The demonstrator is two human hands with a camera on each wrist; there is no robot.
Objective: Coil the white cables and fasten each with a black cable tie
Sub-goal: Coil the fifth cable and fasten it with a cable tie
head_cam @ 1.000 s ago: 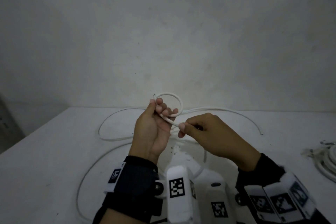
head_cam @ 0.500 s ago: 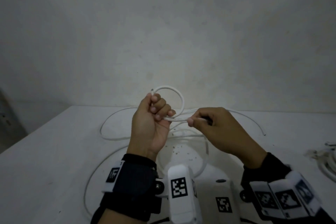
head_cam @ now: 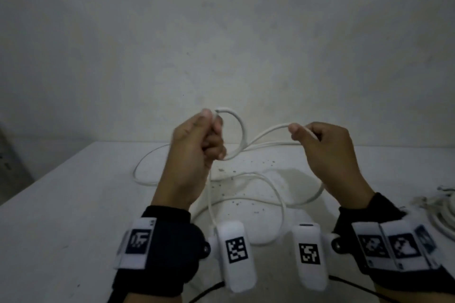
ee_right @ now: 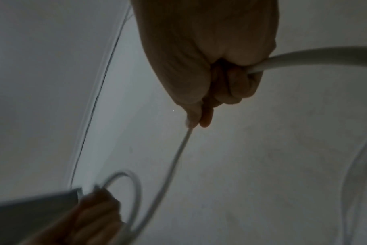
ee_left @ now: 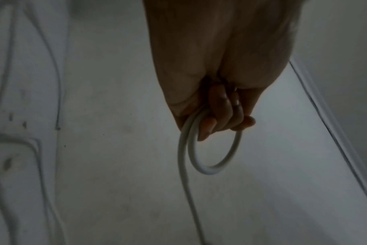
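A long white cable [head_cam: 267, 131] is held in the air above the white table [head_cam: 61, 204]. My left hand [head_cam: 197, 145] grips one small loop of it [head_cam: 242, 130], its curled fingers [ee_left: 220, 112] round the loop [ee_left: 226, 159]. My right hand [head_cam: 317, 140] pinches the same cable further along, to the right of the loop, thumb against forefinger [ee_right: 199, 116], with the cable [ee_right: 178, 155] running from it to the left hand [ee_right: 94, 212]. The rest of the cable lies in loose curves [head_cam: 278, 194] on the table. No black tie is in view.
A second bundle of white cable [head_cam: 440, 216] lies at the table's right edge. Dark specks [head_cam: 236, 187] dot the table's middle. A plain wall [head_cam: 221, 44] rises behind the table's far edge. Wrist cameras with marker tags [head_cam: 236, 251] sit on both forearms.
My right hand has slid right along the cable, away from the left, drawing out a length between them. Both hands have risen a little; the left still holds the loop.
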